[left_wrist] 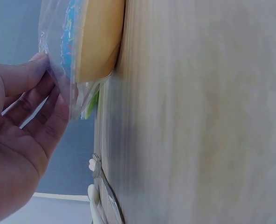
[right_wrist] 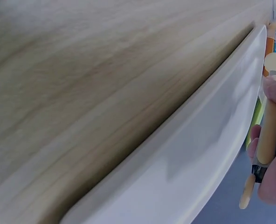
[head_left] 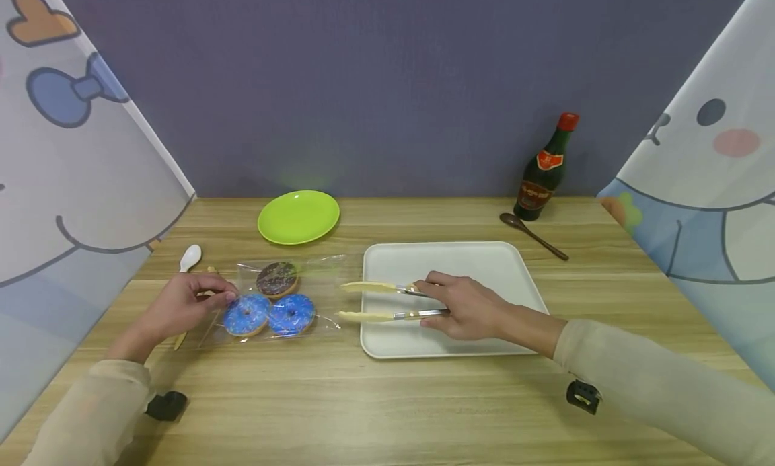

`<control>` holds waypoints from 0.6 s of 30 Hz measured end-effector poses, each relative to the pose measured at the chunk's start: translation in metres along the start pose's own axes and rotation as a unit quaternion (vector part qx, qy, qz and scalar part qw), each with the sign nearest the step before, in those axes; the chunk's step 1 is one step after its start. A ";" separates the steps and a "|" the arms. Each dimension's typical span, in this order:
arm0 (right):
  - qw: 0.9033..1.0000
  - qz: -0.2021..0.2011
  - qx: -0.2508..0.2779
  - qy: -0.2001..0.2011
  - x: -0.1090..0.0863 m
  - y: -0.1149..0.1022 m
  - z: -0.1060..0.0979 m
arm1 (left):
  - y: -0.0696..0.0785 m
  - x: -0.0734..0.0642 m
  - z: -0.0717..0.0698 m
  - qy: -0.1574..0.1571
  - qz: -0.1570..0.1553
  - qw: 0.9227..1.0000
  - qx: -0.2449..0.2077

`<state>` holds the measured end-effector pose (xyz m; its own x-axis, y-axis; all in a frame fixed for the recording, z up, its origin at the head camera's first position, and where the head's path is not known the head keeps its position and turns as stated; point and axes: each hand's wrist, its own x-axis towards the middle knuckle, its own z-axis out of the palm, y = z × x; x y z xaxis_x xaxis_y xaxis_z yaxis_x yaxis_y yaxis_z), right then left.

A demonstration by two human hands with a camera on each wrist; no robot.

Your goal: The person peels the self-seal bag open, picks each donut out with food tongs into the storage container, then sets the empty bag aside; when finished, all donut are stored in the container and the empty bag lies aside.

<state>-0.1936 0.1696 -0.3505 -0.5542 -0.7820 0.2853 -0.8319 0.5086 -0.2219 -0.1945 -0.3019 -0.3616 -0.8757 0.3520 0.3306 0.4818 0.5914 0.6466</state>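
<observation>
My left hand [head_left: 181,306] pinches the left end of a clear plastic bag [head_left: 323,278] between thumb and fingers. In the bag lie a chocolate doughnut [head_left: 277,279] and two blue sprinkled doughnuts [head_left: 292,315]. The left wrist view shows the thumb [left_wrist: 28,74] on the film, close beside a blue-topped doughnut [left_wrist: 98,42]. My right hand [head_left: 469,308] grips a pair of tongs [head_left: 418,314] over the white tray [head_left: 496,264]. Their cream tips are spread apart and point left at the bag's right end. In the right wrist view, the tongs' cream handle [right_wrist: 268,135] lies in the hand.
A green plate [head_left: 299,217] lies behind the bag. At the left are a white spoon [head_left: 191,257] and a thin yellowish utensil [head_left: 179,340], partly covered by the left hand. A dark bottle [head_left: 541,177] and a brown wooden spoon [head_left: 533,235] are at the back right.
</observation>
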 end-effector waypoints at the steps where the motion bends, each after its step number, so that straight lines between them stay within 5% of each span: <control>1: 1.000 -0.002 -0.001 -0.002 0.002 0.000 0.000 | 0.000 0.000 0.000 0.001 0.001 1.000 0.001; 18: 0.997 -0.016 0.009 -0.074 0.036 -0.007 0.006 | 0.000 -0.001 0.001 0.005 0.007 1.000 0.023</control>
<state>-0.2077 0.1352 -0.3446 -0.5162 -0.8427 0.1527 -0.8477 0.4774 -0.2312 -0.1938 -0.3008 -0.3625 -0.8687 0.3542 0.3463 0.4953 0.6189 0.6096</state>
